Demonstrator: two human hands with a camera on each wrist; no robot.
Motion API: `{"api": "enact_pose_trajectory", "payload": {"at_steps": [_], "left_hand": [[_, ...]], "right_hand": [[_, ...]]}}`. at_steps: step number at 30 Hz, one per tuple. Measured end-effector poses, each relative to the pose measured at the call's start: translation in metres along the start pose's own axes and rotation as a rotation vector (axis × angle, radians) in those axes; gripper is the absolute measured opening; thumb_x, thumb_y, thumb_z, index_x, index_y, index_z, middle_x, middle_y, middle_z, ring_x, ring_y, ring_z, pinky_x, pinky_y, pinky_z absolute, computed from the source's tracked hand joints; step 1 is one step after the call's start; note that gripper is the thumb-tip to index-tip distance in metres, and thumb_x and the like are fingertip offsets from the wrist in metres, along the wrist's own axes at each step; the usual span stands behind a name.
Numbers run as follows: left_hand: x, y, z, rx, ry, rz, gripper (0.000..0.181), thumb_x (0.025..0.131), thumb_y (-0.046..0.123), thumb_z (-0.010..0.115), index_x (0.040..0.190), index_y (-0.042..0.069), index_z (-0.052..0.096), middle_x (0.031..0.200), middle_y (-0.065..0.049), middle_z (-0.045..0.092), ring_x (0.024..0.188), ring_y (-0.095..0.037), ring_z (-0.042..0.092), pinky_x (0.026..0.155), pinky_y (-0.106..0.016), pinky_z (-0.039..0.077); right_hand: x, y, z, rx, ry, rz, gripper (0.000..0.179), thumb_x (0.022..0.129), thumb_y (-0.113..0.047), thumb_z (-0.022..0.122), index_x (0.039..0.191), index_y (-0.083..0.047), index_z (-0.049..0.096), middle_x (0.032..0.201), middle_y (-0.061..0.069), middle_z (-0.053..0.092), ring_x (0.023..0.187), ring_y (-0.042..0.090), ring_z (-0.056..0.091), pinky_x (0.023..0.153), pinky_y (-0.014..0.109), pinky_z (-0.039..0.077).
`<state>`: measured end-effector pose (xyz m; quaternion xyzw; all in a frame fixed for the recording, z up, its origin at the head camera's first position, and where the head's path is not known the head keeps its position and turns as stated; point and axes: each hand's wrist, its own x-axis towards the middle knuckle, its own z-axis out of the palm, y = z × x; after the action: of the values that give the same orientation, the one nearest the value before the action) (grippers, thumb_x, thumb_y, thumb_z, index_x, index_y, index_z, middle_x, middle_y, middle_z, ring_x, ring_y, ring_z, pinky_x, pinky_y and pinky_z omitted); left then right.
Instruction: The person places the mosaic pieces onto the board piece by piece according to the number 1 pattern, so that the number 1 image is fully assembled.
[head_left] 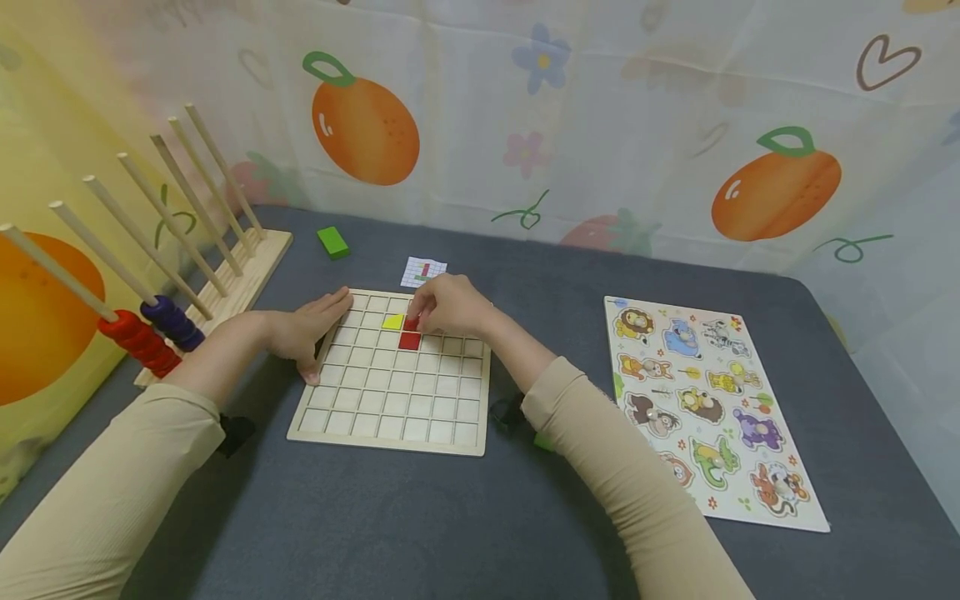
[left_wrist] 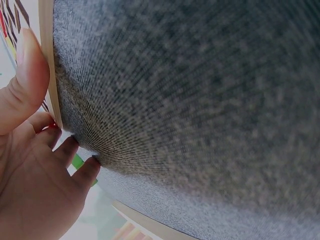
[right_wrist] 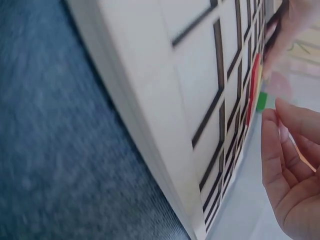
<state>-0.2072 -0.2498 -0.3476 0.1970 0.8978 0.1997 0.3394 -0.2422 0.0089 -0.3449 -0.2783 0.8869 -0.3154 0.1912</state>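
A pale wooden grid board (head_left: pixel 375 402) lies on the dark table. In its upper part sit a yellow tile (head_left: pixel 393 322) and a red tile (head_left: pixel 409 341), with more red just above, partly covered by my right hand (head_left: pixel 453 305). In the right wrist view that hand (right_wrist: pixel 292 172) has curled fingers, thumb and index tips together. No tile shows between them, and they appear slightly above the board. My left hand (head_left: pixel 306 330) rests along the board's upper left edge with its fingers stretched out. The left wrist view shows its thumb (left_wrist: pixel 33 75) against the board's edge.
A small printed pattern card (head_left: pixel 423 272) lies beyond the board. One green block (head_left: pixel 333 242) lies at the back left, another (head_left: pixel 543 442) beside my right forearm. A peg stand (head_left: pixel 266 250) with red and blue rings is at left, an animal puzzle board (head_left: pixel 705 412) at right.
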Motion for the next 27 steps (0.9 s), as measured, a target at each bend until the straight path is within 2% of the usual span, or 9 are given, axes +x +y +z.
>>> {"api": "enact_pose_trajectory", "payload": {"at_steps": [7,16,27], "left_hand": [[-0.001,0.002,-0.001,-0.007,-0.002,0.002,0.134,0.066,0.006,0.086,0.155,-0.004,-0.012,0.161,-0.025,-0.026,0.148,-0.052,-0.018,0.117,-0.07,0.001],[0.0,0.0,-0.001,-0.005,0.004,0.007,0.134,0.065,0.006,0.086,0.155,-0.005,-0.012,0.161,-0.026,-0.025,0.148,-0.052,-0.018,0.117,-0.07,0.001],[0.0,0.0,0.0,0.0,0.009,0.015,0.133,0.065,0.006,0.087,0.155,-0.006,-0.011,0.161,-0.028,-0.023,0.148,-0.053,-0.017,0.118,-0.069,0.001]], "right_hand": [[-0.003,0.004,-0.011,-0.006,0.007,0.015,0.019,0.083,-0.002,0.067,0.1,-0.006,0.075,0.082,0.004,0.072,0.067,0.011,0.06,0.063,0.02,0.047],[-0.01,0.015,-0.027,-0.018,0.005,0.033,0.021,0.083,-0.006,0.069,0.103,-0.008,0.075,0.075,-0.001,0.066,0.067,0.012,0.054,0.062,0.023,0.042],[-0.028,0.041,-0.046,-0.052,-0.065,0.035,0.025,0.084,-0.01,0.069,0.109,-0.011,0.073,0.082,-0.001,0.069,0.074,0.012,0.057,0.069,0.025,0.045]]}}
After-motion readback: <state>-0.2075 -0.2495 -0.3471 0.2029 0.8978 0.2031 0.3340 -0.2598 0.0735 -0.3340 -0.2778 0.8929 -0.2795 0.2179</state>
